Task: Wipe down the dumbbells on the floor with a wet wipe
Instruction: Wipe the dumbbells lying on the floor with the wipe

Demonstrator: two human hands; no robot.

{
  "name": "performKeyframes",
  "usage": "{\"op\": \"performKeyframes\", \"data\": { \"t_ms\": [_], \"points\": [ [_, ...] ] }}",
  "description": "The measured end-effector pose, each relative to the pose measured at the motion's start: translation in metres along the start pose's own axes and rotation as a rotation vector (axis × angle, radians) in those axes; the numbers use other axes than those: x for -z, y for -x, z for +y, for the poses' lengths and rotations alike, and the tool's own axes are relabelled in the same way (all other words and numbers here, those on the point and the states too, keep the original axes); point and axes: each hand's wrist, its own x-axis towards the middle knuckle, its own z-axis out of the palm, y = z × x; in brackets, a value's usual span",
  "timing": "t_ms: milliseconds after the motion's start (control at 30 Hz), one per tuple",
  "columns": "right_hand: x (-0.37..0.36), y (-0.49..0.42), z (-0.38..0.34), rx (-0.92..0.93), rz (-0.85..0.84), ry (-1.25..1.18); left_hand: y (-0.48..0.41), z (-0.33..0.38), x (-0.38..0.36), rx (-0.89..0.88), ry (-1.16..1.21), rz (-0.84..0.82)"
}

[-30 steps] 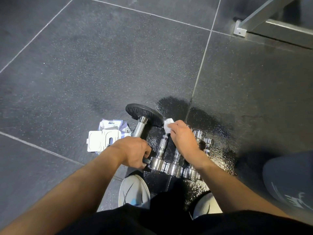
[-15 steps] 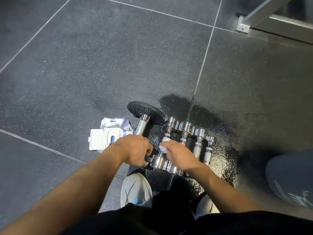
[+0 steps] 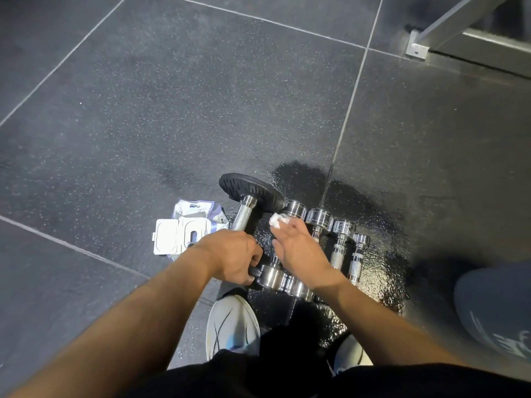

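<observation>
while the left hand (image 3: 232, 254) curls tight round the knurled steel handle of the black-plated dumbbell (image 3: 244, 215), the right hand (image 3: 298, 251) pinches a crumpled white wet wipe (image 3: 277, 219) at its fingertips, seemingly touching the first of four small chrome dumbbells (image 3: 342, 242) lined up on the dark speckled floor (image 3: 172, 110).

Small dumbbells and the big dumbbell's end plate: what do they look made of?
Small dumbbells: likely chromed steel, with mirror-bright heads and knurled grips. Big dumbbell's end plate: looks like matte black rubber or a coating, with a ribbed face; its handle appears to be knurled bare metal.
</observation>
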Motion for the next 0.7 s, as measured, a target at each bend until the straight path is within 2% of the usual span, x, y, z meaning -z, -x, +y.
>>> {"op": "performKeyframes", "data": {
  "t_ms": [133,233,400,567,700],
  "points": [
    [-0.003,0.009,-0.005,-0.263,0.012,-0.348,0.000,-0.001,-0.001,0.003,0.011,-0.001],
    [-0.002,0.006,-0.013,-0.376,0.068,-0.486,0.000,-0.001,-0.001,0.005,0.002,-0.004],
    [0.002,-0.004,-0.025,-0.733,0.156,-0.840,0.000,0.000,0.000,0.003,-0.001,-0.007],
    [0.000,-0.012,-0.026,-0.915,0.116,-1.088,0.000,0.000,0.000,0.010,0.007,-0.007],
    [-0.003,-0.012,-0.020,-0.952,0.032,-1.190,-0.001,-0.001,-0.001,0.011,0.007,-0.009]
  ]
}}
